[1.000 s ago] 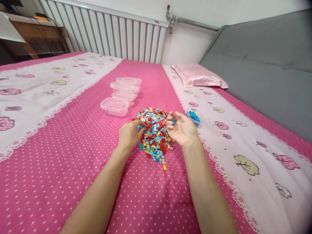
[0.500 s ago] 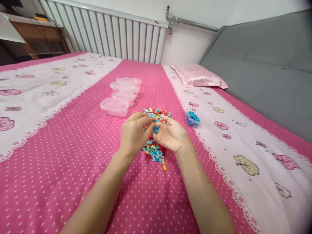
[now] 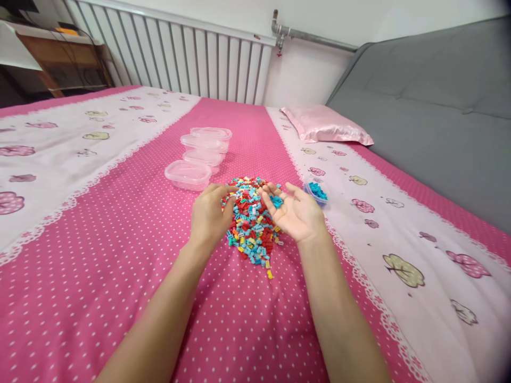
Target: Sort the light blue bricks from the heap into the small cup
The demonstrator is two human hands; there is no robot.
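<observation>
A heap of small red, blue, yellow and white beads point(image 3: 251, 221) lies on the pink dotted bedspread point(image 3: 120, 255). My left hand point(image 3: 208, 217) rests on the heap's left edge, palm down, fingertips pinched among the beads. My right hand point(image 3: 293, 213) is held palm up at the heap's right side, fingers slightly curled, cupping a few blue beads point(image 3: 276, 201). A small clear tub with blue beads point(image 3: 316, 192) stands just right of that hand.
Several empty clear plastic tubs point(image 3: 199, 154) sit in a row beyond the heap. A pink pillow point(image 3: 325, 125) lies at the back right beside a grey sofa back point(image 3: 431, 106). A white radiator point(image 3: 187, 53) lines the wall.
My hands had met above the heap half a second ago; now they have parted. The left went back to the heap's left edge, the right turned palm up with blue beads in it.
</observation>
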